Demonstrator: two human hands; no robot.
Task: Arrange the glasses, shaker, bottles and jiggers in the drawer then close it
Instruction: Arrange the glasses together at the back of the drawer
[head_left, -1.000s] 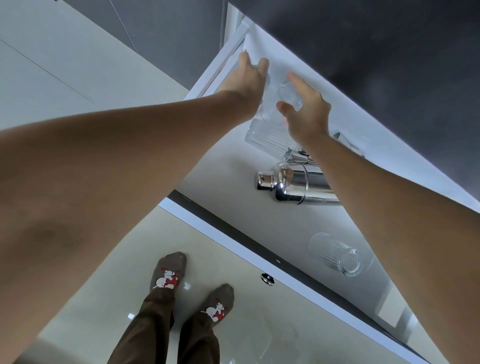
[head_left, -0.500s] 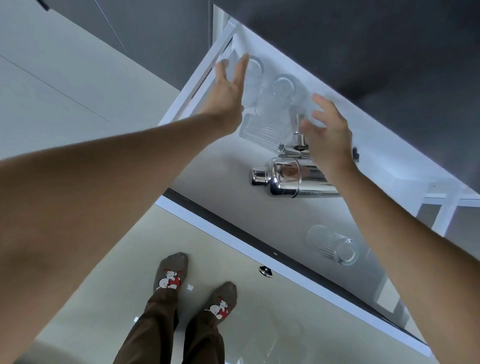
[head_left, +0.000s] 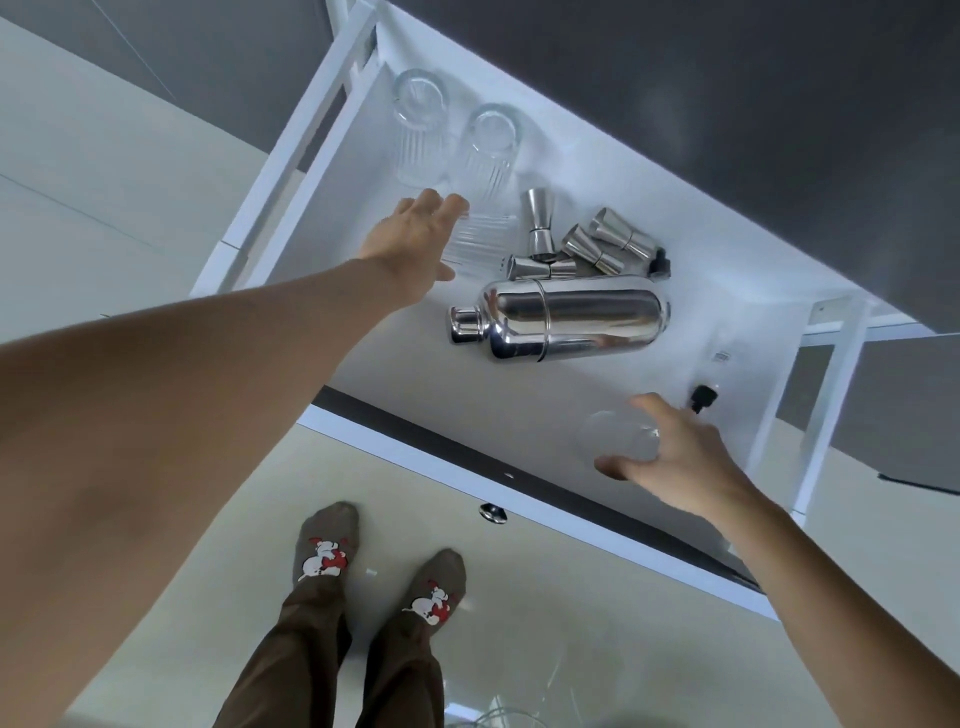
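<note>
The white drawer (head_left: 291, 171) stands pulled out. Two ribbed glasses (head_left: 418, 98) (head_left: 493, 135) stand upright in its far left corner. A third ribbed glass (head_left: 480, 234) lies on its side just below them, and my left hand (head_left: 415, 244) hovers open at its left end. Several steel jiggers (head_left: 592, 249) lie in a loose heap behind the chrome shaker (head_left: 561, 317), which lies on its side mid-drawer. My right hand (head_left: 675, 457) curls around a clear glass (head_left: 618, 436) near the drawer's front right. A small bottle with a black cap (head_left: 704, 397) lies just beyond that hand.
The drawer front (head_left: 415, 457) with its round knob (head_left: 492, 512) is between me and the contents. Another black cap (head_left: 662, 265) pokes out behind the jiggers. My socked feet (head_left: 379, 571) stand on the pale floor below. A dark counter overhangs the drawer's back.
My right hand has swung from the back of the drawer down to the front right and closed around the lying glass. My left hand drew back from the upright glasses toward the lying ribbed glass.
</note>
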